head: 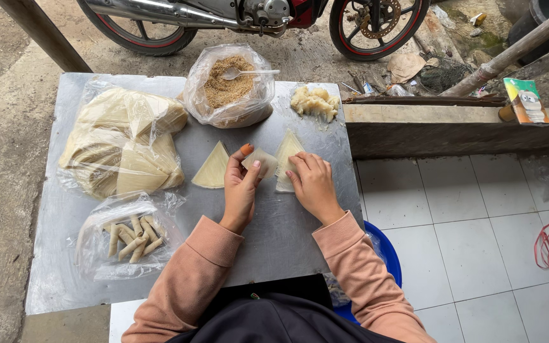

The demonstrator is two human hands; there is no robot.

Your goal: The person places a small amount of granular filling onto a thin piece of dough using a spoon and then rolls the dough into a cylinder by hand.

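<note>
2 hands work 2 wrappers beside 3 bags.

On the flat grey metal tabletop lie three clear plastic bags: one large bag of stacked pale pastry sheets, one open bag of brown crumbs with a single white plastic spoon standing in it, and one small bag of finished pale rolls, about eight or nine as far as I can count. Three thin cream triangular wrappers are out: one lying flat, one partly under the right hand, one small piece pinched up. There is one lump of pale mashed filling. Two bare hands work here, left and right. Behind, two motorbike wheels; one blue plastic tub.
</note>
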